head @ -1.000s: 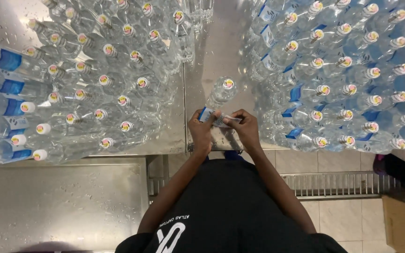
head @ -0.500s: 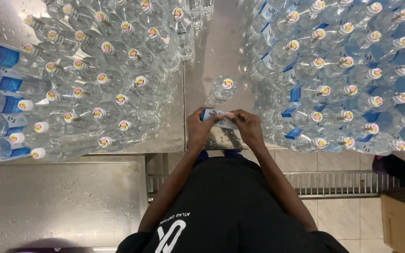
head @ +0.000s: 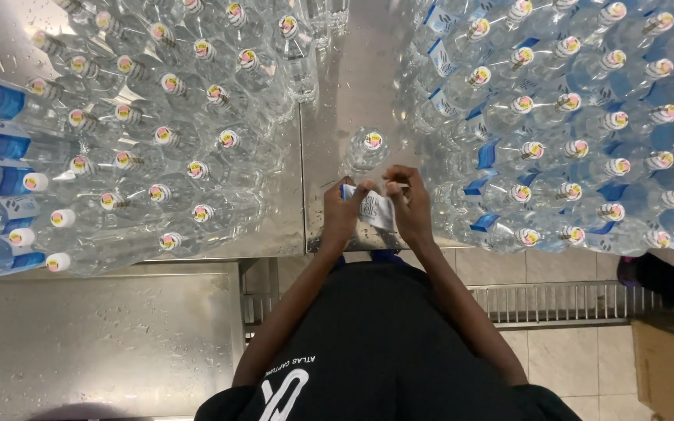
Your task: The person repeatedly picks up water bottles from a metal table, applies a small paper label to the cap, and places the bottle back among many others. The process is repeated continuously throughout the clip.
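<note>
Both hands [head: 376, 204] hold a label [head: 374, 208] stretched crosswise.

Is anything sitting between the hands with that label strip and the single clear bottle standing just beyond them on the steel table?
Nothing visible does. The left hand and right hand hold the white-and-blue paper label strip between them, and the lone clear plastic bottle stands directly beyond it on the wet steel table, with only bare surface in the gap.
</note>
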